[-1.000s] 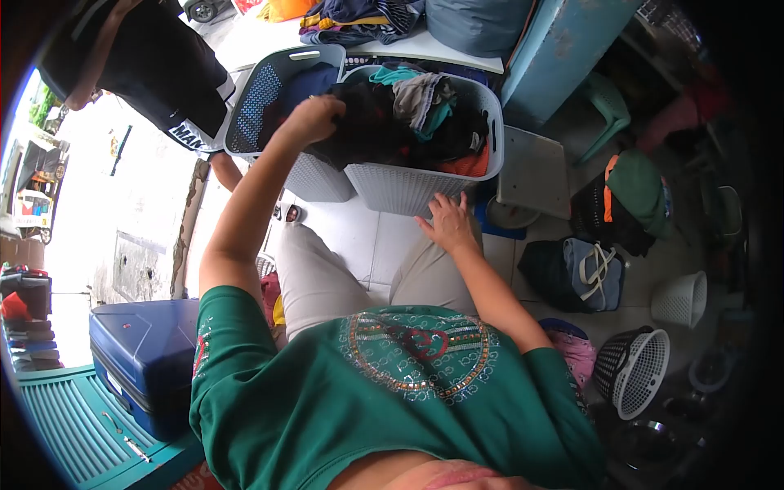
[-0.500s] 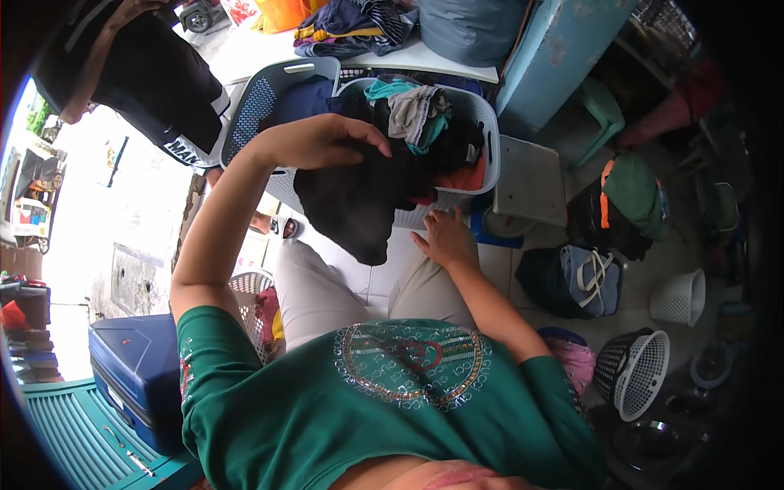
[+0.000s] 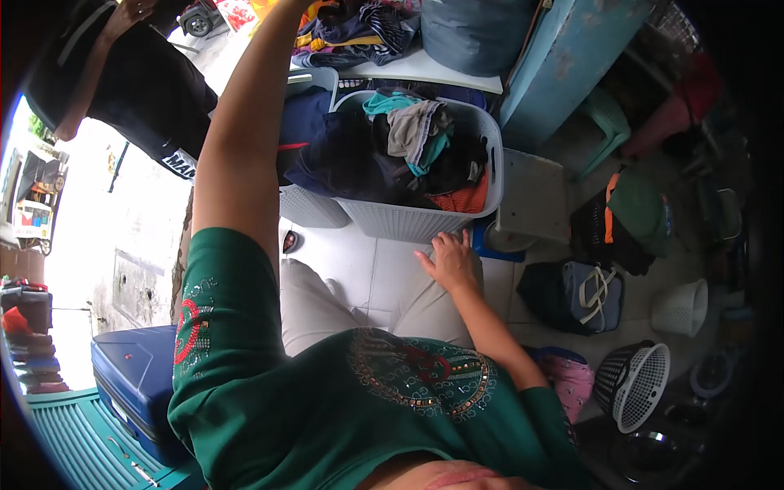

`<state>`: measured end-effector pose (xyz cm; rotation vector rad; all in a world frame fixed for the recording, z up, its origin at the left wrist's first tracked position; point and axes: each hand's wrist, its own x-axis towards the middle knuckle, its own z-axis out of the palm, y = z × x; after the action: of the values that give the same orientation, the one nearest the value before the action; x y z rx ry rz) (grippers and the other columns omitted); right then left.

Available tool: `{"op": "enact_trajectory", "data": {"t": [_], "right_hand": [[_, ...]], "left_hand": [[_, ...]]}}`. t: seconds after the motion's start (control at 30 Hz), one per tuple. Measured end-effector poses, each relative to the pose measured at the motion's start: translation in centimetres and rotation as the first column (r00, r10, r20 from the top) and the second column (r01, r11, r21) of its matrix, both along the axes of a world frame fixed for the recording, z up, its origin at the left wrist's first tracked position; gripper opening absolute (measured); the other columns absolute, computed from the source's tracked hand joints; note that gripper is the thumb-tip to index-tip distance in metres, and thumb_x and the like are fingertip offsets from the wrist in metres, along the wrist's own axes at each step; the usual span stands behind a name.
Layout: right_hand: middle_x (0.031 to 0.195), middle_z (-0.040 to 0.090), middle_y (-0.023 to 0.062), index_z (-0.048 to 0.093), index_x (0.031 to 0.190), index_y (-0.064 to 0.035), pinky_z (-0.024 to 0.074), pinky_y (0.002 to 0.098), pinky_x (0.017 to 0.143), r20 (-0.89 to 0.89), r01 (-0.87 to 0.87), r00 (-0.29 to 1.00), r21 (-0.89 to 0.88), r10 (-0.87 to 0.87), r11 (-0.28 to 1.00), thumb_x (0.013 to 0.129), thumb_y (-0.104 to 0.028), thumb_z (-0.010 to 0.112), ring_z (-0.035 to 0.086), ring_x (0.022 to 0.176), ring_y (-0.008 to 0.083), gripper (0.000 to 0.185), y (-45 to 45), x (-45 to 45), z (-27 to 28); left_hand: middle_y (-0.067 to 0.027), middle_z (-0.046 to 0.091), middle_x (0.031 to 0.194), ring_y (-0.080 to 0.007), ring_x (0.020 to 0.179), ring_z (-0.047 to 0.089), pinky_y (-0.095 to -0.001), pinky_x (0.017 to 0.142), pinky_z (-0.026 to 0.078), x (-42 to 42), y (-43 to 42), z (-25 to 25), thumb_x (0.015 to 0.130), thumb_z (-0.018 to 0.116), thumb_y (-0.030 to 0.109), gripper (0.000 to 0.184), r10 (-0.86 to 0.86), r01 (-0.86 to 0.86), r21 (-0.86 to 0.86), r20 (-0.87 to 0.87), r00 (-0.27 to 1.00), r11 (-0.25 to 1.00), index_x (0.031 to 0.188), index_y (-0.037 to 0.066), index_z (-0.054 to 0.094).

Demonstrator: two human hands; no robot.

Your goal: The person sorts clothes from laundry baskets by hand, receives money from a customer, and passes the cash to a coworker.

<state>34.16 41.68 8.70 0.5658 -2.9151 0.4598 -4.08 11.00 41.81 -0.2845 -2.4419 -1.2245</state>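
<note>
My left arm [image 3: 245, 122] stretches forward past the baskets toward the white table, and its hand is beyond the top edge of the view. What that hand holds, if anything, is hidden. My right hand [image 3: 451, 260] rests on my right knee with its fingers spread and nothing in them. Just ahead of it stands a grey laundry basket [image 3: 416, 222] heaped with clothes: a grey garment [image 3: 412, 131], a teal one [image 3: 392, 102], dark ones and an orange one [image 3: 464, 196]. Left of it, partly behind my arm, a second basket [image 3: 310, 208] holds navy cloth [image 3: 306, 114].
A pile of folded clothes [image 3: 351, 37] and a large grey container [image 3: 474, 33] stand on the white table [image 3: 408, 68]. A stool [image 3: 531, 192] adjoins the basket; bags [image 3: 572, 298] lie at right. A blue suitcase [image 3: 139, 384] stands at left, and a person in black [image 3: 155, 90] beyond.
My left hand, earlier over the baskets with a black garment hanging from it, has reached forward out of view. That garment no longer hangs above my lap. My right hand stays on my knee.
</note>
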Motion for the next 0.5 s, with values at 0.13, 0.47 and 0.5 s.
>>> {"op": "enact_trajectory", "data": {"t": [0.13,0.47,0.5], "right_hand": [[0.103,0.060,0.0144,0.062,0.093,-0.0006,0.0260,0.0570,0.103,-0.012,-0.008,1.000,0.005,0.008,1.000,0.083,-0.047,0.057,0.055,0.103,0.0285,0.048,0.1,0.2,-0.7],[0.101,0.061,0.0156,0.062,0.092,-0.0005,0.0275,0.0557,0.103,0.052,-0.056,0.997,0.039,0.054,0.998,0.084,-0.047,0.055,0.056,0.102,0.0284,0.047,-1.0,-0.1,0.6],[0.101,0.061,0.0156,0.062,0.092,-0.0005,0.0275,0.0557,0.103,0.052,-0.061,0.997,0.044,0.059,0.997,0.084,-0.047,0.055,0.056,0.102,0.0284,0.047,-1.0,-0.1,0.4]], "left_hand": [[-0.0032,0.065,0.105,-0.0152,0.074,0.064,-0.0267,0.068,0.054,-0.4,-2.3,-10.4,0.083,0.061,0.031,0.035,-0.305,0.441,-0.326,0.392,0.868,0.836,0.111,0.011,0.065],[-0.0143,0.066,0.105,-0.0299,0.101,0.062,-0.0408,0.086,0.050,17.0,-2.2,-24.1,0.078,0.069,0.035,0.039,0.271,0.361,-0.845,0.482,0.833,0.394,0.103,0.005,0.067],[-0.0143,0.066,0.105,-0.0299,0.101,0.062,-0.0408,0.086,0.050,16.9,-2.8,-24.1,0.078,0.069,0.035,0.039,0.273,0.359,-0.844,0.483,0.832,0.399,0.103,0.005,0.067]]}}
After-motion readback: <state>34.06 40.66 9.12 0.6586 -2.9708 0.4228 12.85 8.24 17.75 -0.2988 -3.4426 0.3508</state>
